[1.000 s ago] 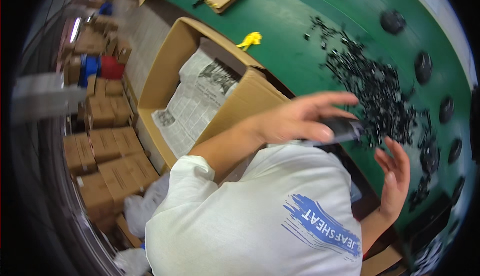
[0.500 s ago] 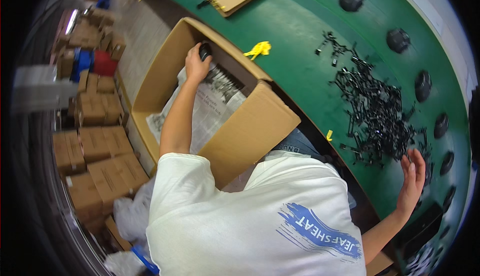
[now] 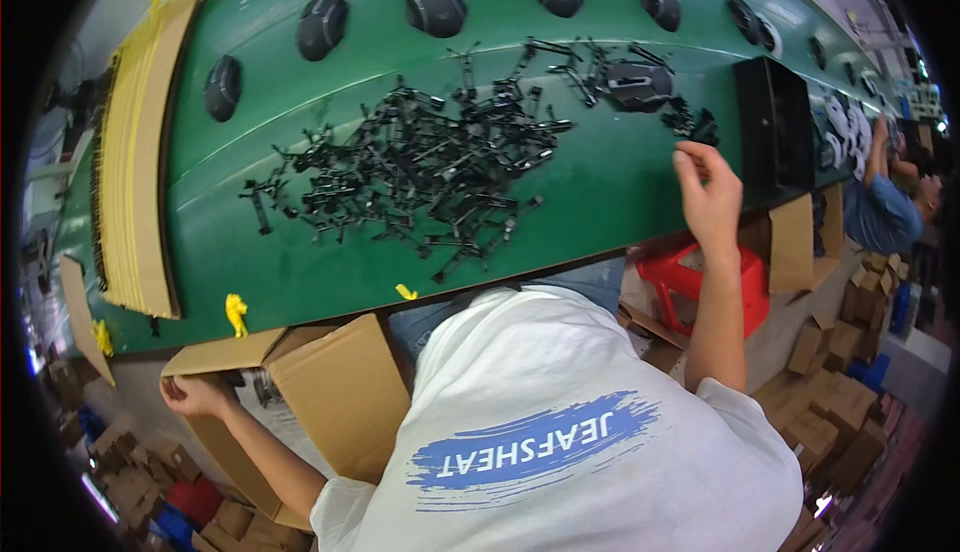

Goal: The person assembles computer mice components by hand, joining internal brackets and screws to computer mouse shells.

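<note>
Left hand (image 3: 195, 394) now off newspaper, gripping cardboard flap (image 3: 345, 392) (corrugated).

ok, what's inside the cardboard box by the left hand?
Hardly any of the inside shows. The box sits below the green table edge; its flaps and the left hand at the rim cover the opening, apart from a small dark-and-grey patch, unclear what.

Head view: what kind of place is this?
Likely a factory assembly or packing line: a long green conveyor belt carries a heap of small black plastic parts, open cardboard boxes stand beside it, and another worker sits further along.
</note>
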